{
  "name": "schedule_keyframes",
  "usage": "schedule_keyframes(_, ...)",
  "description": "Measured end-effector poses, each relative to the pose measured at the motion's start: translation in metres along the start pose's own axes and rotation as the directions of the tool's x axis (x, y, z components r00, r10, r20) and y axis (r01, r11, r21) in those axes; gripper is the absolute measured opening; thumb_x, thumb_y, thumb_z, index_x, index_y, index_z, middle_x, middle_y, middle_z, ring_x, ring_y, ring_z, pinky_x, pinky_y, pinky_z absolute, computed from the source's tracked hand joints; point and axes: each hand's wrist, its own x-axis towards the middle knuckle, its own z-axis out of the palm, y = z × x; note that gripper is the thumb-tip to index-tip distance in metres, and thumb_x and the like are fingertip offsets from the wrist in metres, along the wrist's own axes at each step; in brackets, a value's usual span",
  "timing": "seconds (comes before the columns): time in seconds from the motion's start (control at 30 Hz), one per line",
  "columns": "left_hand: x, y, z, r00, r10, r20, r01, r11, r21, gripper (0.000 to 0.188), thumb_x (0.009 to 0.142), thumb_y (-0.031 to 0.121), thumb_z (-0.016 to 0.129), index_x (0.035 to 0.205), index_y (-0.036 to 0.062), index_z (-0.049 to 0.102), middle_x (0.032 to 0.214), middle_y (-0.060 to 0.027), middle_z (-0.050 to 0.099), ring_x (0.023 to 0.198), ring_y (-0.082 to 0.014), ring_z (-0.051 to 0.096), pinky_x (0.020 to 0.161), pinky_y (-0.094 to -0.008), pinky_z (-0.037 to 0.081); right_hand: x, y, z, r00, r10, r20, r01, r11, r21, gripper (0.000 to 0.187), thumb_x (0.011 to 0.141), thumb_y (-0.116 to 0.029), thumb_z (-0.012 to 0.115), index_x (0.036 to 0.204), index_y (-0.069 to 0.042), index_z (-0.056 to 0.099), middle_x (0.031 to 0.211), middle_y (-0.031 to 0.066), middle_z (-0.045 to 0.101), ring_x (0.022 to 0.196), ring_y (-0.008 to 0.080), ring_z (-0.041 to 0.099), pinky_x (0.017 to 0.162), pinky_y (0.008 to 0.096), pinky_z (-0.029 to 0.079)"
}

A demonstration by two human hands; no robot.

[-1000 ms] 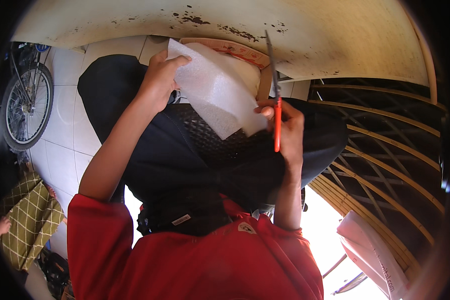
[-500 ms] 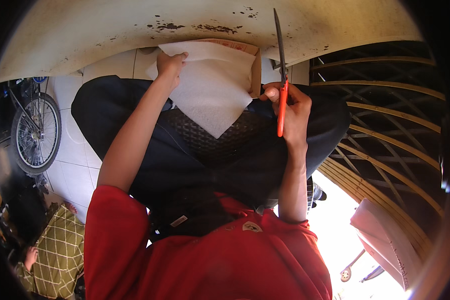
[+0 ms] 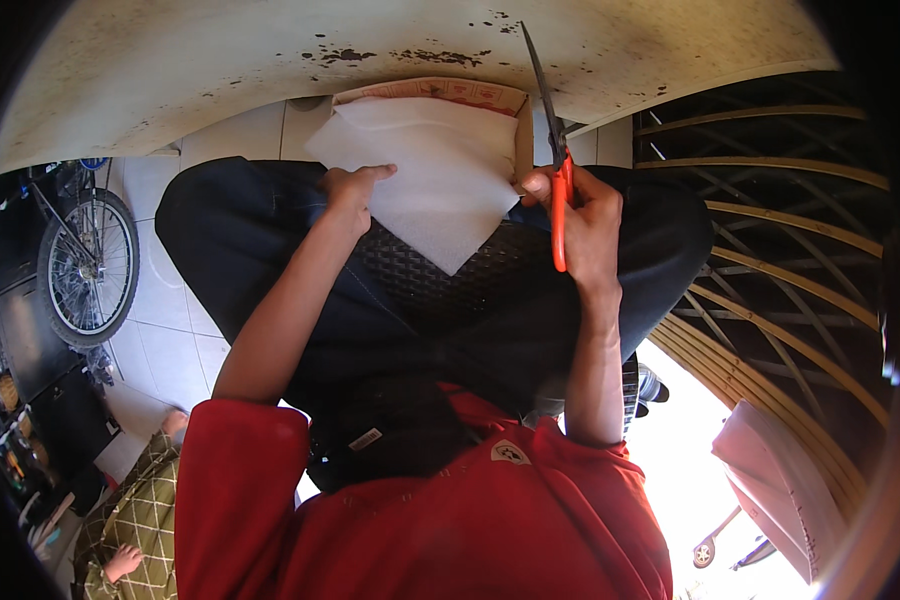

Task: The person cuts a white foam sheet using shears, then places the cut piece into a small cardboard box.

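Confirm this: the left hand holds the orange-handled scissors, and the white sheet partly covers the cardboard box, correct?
Wrong hand: the head view shows the right hand holding the orange-handled scissors. The white sheet does partly cover the cardboard box.

Worn on the person's head, the fisheye camera looks steeply down past the red shirt (image 3: 420,530) to the left hand (image 3: 348,195) and right hand (image 3: 592,225) above mid-view. The shirt lies nearest, along the lower edge; the wide view, bowing straight edges, reaches a bicycle wheel (image 3: 92,268) at left and a barred gate (image 3: 792,221) at right.
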Motion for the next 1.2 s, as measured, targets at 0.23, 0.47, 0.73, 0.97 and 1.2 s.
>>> schedule_keyframes(0.23,-0.068,0.018,-0.039,0.977,0.190,0.101,-0.153,0.944,-0.293,0.031,0.074,0.001,0.071,0.104,-0.0015,0.061,0.097,-0.0068,0.065,0.091,-0.0199,0.061,0.082,-0.0332,0.046,0.000,-0.016,-0.002,0.988,0.137,0.073,-0.131,0.987,-0.090,0.044,0.084,-0.041,0.070,0.088,0.002,0.070,0.060,0.0022,0.060,0.051,0.0054,0.044,0.049,0.0256,0.033)
schedule_keyframes(0.47,-0.155,0.041,-0.083,0.950,0.301,0.086,-0.247,0.890,-0.384,0.035,0.086,0.011,0.063,0.116,-0.0039,0.053,0.104,-0.0143,0.061,0.097,-0.0213,0.061,0.086,-0.0362,0.046,-0.002,-0.001,0.002,0.982,0.158,0.108,-0.162,0.986,0.029,0.045,0.084,-0.041,0.070,0.091,0.003,0.069,0.059,0.0020,0.060,0.045,0.0027,0.040,0.042,0.0217,0.029)
schedule_keyframes(0.73,-0.148,0.041,-0.106,0.888,0.442,0.125,-0.322,0.795,-0.514,0.042,0.091,0.021,0.063,0.124,-0.0024,0.049,0.109,-0.0148,0.060,0.102,-0.0212,0.061,0.088,-0.0350,0.049,-0.017,-0.008,0.023,0.952,0.153,0.264,-0.207,0.959,0.193,0.035,0.076,-0.029,0.082,0.083,0.003,0.068,0.054,-0.0060,0.046,0.046,0.0028,0.041,0.042,0.0226,0.030)
schedule_keyframes(0.97,-0.149,0.018,-0.098,0.869,0.417,0.267,-0.253,0.838,-0.484,0.047,0.083,0.013,0.073,0.122,0.0000,0.050,0.108,-0.0118,0.061,0.101,-0.0198,0.061,0.087,-0.0348,0.050,-0.029,-0.021,0.035,0.990,0.085,0.112,-0.112,0.960,0.257,0.023,0.075,-0.014,0.082,0.078,0.001,0.065,0.050,-0.0058,0.045,0.037,0.0019,0.036,0.034,0.0204,0.024)
schedule_keyframes(1.2,-0.140,0.008,-0.086,0.844,0.365,0.393,-0.235,0.910,-0.341,0.054,0.071,0.007,0.082,0.115,-0.0010,0.052,0.103,-0.0122,0.063,0.097,-0.0203,0.063,0.086,-0.0342,0.051,-0.052,-0.005,0.031,0.993,0.071,-0.091,-0.069,0.997,0.030,0.024,0.076,-0.018,0.082,0.076,-0.003,0.063,0.054,-0.0110,0.042,0.047,-0.0012,0.032,0.043,0.0197,0.020)
